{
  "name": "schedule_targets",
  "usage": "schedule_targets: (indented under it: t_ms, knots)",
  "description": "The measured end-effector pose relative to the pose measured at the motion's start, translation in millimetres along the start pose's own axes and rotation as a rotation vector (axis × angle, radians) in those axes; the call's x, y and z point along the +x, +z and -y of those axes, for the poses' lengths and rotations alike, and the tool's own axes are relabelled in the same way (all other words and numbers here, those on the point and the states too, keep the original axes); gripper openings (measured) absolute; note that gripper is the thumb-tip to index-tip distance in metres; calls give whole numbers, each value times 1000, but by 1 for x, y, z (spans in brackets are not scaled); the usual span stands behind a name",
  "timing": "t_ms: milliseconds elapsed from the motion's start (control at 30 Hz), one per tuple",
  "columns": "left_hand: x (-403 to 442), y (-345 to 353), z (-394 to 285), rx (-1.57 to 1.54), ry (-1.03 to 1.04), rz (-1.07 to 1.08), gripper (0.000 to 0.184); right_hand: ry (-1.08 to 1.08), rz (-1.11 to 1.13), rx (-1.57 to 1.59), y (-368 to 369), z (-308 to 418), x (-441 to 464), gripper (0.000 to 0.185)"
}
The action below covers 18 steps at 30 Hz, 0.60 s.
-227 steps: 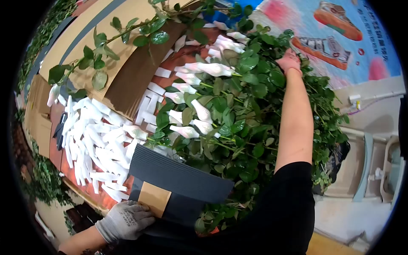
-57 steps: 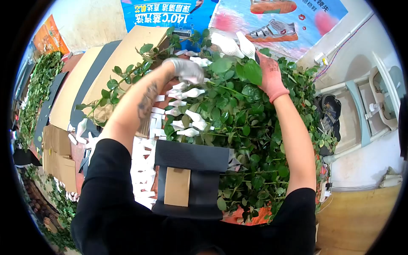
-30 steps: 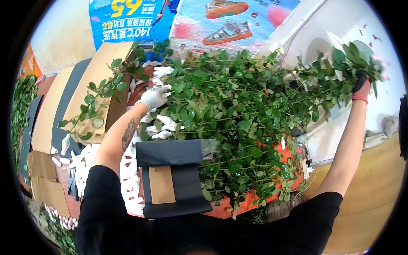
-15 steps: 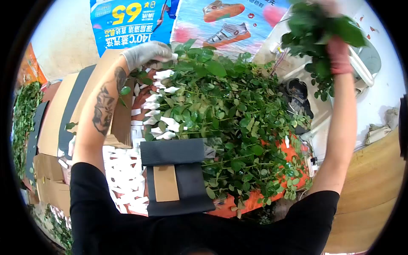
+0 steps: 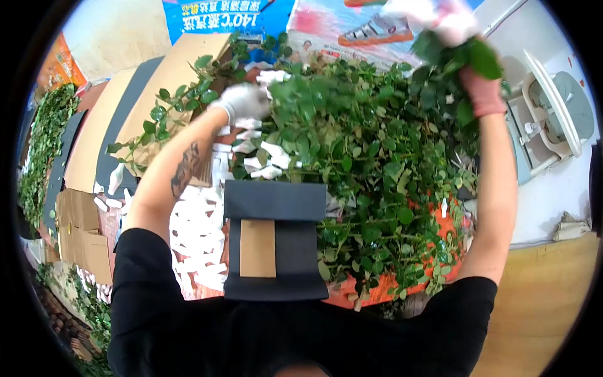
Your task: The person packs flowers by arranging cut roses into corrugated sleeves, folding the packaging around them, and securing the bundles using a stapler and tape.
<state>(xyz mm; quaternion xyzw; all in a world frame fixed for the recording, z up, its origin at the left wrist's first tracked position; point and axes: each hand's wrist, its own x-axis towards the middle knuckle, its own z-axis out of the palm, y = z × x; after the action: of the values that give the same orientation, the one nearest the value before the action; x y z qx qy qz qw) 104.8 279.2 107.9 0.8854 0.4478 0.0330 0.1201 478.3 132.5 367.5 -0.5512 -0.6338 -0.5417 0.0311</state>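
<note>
My left hand (image 5: pixel 244 103), in a white glove and blurred by motion, is closed at the left edge of a heap of leafy rose stems (image 5: pixel 377 151). It seems to grip one stem by its white-sleeved end; the leaves just right of it are smeared too. Other white-sleeved buds (image 5: pixel 274 151) stick out below the hand. Raised at the upper right, my right hand (image 5: pixel 480 88), in a pinkish glove, is wrapped round a bunch of rose stems (image 5: pixel 433 56). Leaves hide most of its fingers. Blurred white and pink shapes show above the bunch.
A black corrugated sheet (image 5: pixel 295 251) with a brown cardboard piece (image 5: pixel 257 248) lies in front of me. Many white sleeves (image 5: pixel 198 232) are spread left of it. Cardboard sheets (image 5: pixel 157 94) carry another stem. A pale child's seat (image 5: pixel 549 107) stands at the right.
The view has shifted, so the heap and sheet sit higher. My left hand has moved down and nearer the buds' edge. My right hand still holds the bunch, now lower over the heap's far right.
</note>
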Motion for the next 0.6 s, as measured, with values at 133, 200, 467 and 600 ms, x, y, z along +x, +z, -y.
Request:
schedule_targets:
  t_ms: [133,200,467,600]
  knots:
    - [-2,-27,21,-132,19,-462,43,217,-196,14,-41,-119,13,28]
    - [-16,-29,21,-131,69,-515,57,358,-484,303,-82,-196,16,31]
    - [-182,-36,-60,-356,574,-462,37,402,-513,-354,-272,-408,-44,38]
    - [-256,-24,-95,-425,820,91,45,318,-370,-335,-270,-340,-48,37]
